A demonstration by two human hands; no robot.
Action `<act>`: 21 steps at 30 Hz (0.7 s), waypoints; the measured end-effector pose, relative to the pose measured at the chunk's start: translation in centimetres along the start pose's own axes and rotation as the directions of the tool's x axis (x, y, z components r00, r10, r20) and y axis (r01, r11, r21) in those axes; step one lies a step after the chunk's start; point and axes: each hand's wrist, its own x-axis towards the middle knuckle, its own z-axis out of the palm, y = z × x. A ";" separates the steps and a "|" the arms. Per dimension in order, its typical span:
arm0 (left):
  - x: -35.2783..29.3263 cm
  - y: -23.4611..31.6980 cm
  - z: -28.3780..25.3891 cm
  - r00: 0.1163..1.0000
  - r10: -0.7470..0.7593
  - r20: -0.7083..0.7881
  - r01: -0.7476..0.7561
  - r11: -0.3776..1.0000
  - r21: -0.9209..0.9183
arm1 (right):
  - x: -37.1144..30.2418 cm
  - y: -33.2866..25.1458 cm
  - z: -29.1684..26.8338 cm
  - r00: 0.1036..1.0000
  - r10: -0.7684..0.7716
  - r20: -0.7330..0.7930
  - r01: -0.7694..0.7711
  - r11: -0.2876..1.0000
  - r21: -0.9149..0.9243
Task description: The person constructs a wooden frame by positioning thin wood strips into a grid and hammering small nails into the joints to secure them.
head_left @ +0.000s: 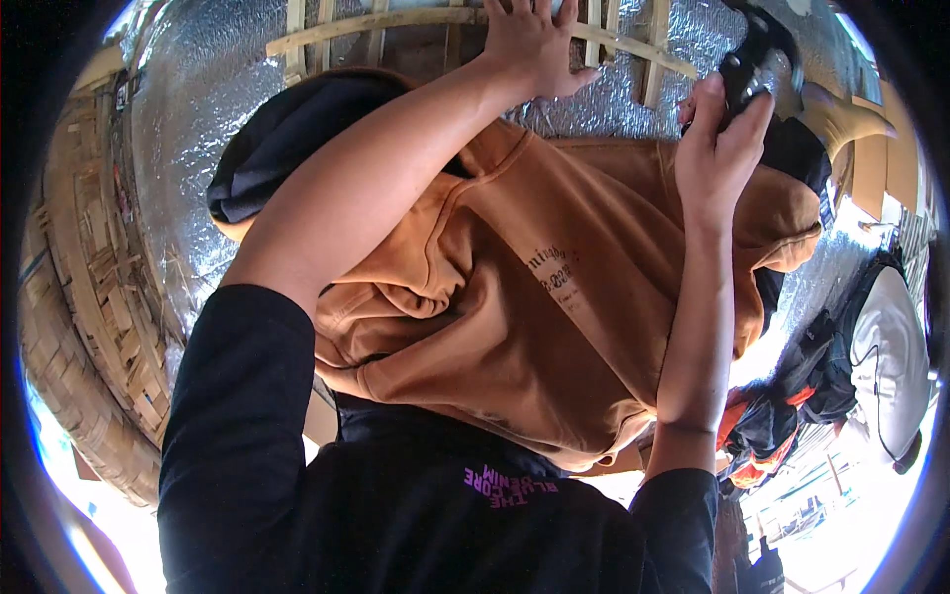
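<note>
My left hand (532, 48) reaches up to a pale wooden slat (396, 20), its fingers spread and its thumb out to the right. The fingertips run up to the picture's upper edge. My right hand (725, 144) is closed round a glossy black rounded object (767, 67); its kind cannot be told. Below and between my forearms a brown hooded garment (515, 287) spreads in loose folds, with dark print on it. A black rounded cloth piece (287, 148) adjoins its upper left, partly behind my left arm.
Silvery foil sheeting (188, 129) lies behind the slats. Woven bamboo panelling (84, 297) curves along the left. Beside the black object is a yellowish curved shape (846, 119), its kind unclear. Black and orange cloth items (772, 426) and a white item (888, 342) sit at right.
</note>
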 end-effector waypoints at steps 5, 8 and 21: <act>-0.3 -0.1 0.5 1.000 0.003 -0.019 -0.003 1.000 -0.013 | -1.3 1.8 1.6 0.893 0.211 0.396 -0.001 0.883 -0.469; 0.1 -0.2 0.2 1.000 -0.008 0.020 0.008 1.000 0.011 | -1.3 2.3 1.2 0.984 0.055 0.167 -0.001 0.951 -0.308; 0.0 0.0 -0.6 0.995 -0.011 0.101 0.012 1.000 -0.006 | -0.4 1.3 0.4 0.997 -0.033 0.076 0.043 0.990 -0.136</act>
